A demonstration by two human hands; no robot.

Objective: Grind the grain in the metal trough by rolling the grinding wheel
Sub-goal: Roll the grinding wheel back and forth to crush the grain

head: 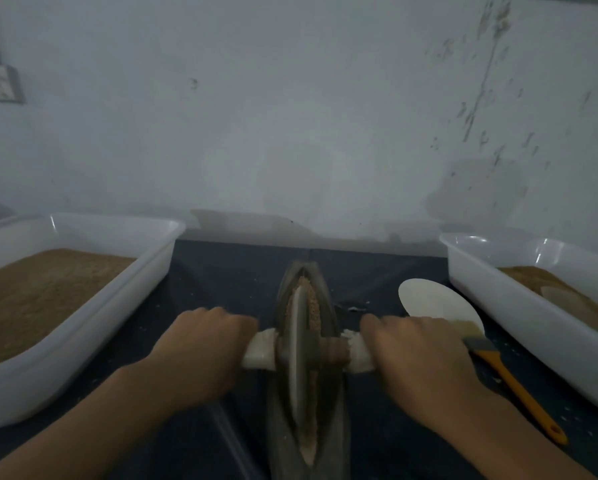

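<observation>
Hands: left hand (200, 344) and right hand (419, 355) each grip a cloth-wrapped axle end of one grinding wheel (297, 344), standing in one metal trough (306, 368) with grain (312, 306). Two white tubs (93, 327) (519, 306) flank it; one brush (498, 368) and one scoop (436, 299) lie right on the worktop (221, 271).

2 bare forearms, left hand (200, 344) and right hand (419, 355), no sleeves, rings or watch

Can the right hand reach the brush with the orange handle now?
Probably yes. The brush lies on the dark table just right of the right hand with nothing between them, but that hand grips the wheel's axle and must release it first.
</observation>
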